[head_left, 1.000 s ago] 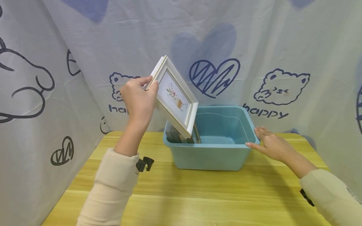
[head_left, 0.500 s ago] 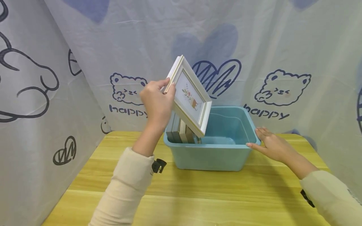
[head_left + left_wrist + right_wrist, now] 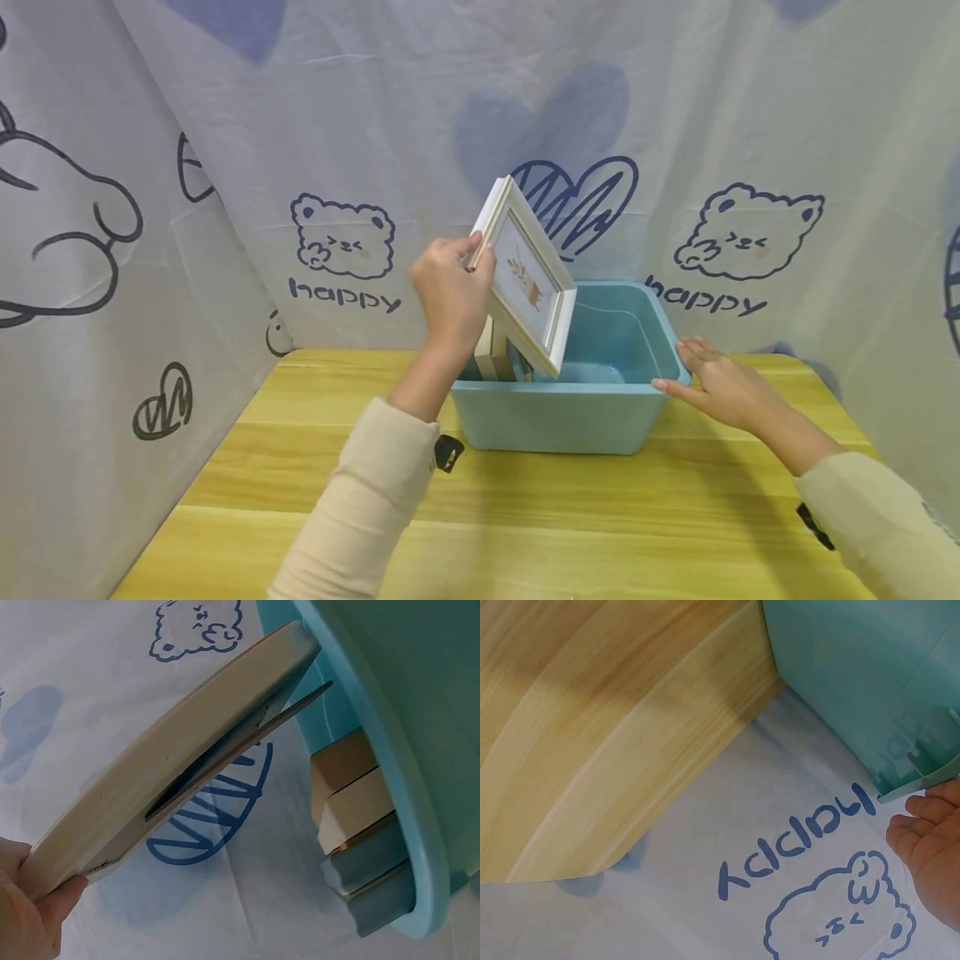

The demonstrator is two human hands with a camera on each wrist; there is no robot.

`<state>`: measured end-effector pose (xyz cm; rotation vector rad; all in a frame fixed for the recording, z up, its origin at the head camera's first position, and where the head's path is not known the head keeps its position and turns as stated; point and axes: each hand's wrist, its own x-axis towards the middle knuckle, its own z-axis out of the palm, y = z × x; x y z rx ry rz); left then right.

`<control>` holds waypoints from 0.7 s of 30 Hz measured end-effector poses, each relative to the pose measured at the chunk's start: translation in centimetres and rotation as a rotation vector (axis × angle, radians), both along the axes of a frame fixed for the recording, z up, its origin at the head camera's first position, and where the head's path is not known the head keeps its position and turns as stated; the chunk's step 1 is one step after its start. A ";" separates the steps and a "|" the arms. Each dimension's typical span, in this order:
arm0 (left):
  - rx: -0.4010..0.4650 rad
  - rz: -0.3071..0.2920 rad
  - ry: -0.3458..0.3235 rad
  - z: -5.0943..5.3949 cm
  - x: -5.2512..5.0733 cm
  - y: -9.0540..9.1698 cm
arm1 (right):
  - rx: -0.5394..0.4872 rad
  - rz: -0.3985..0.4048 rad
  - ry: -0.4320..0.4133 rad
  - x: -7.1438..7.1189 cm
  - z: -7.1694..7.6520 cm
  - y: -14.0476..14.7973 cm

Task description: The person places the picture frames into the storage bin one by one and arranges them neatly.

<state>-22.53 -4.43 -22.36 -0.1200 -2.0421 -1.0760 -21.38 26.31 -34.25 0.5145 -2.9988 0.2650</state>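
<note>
My left hand [image 3: 453,287] pinches a white picture frame [image 3: 528,279] by its upper left edge, thumb on the front side. The frame tilts over the left part of a blue plastic bin [image 3: 555,421], its lower corner dipping to the bin's opening. A plant picture with a brown pot shows inside its gold-lined border. Behind it, the left wrist view shows a thin stand flap [image 3: 247,742] angled away from the back. My right hand [image 3: 716,383] rests on the bin's right rim with fingers extended, thumb along the front corner.
Several flat, book-like things [image 3: 356,799], brown, beige and grey, stand side by side in the bin's left end; the frame partly hides them. The bin stands on a wood-grain table [image 3: 570,525] near a white printed curtain [image 3: 420,108] behind and at both sides.
My left hand has carried the picture frame to the right, then slightly down, over the book-like things. My right hand has stayed on the bin's rim.
</note>
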 end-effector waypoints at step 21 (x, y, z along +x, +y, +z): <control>-0.065 0.007 0.060 -5.1 -1.1 1.4 | -0.009 -0.001 -0.010 0.0 -0.1 0.0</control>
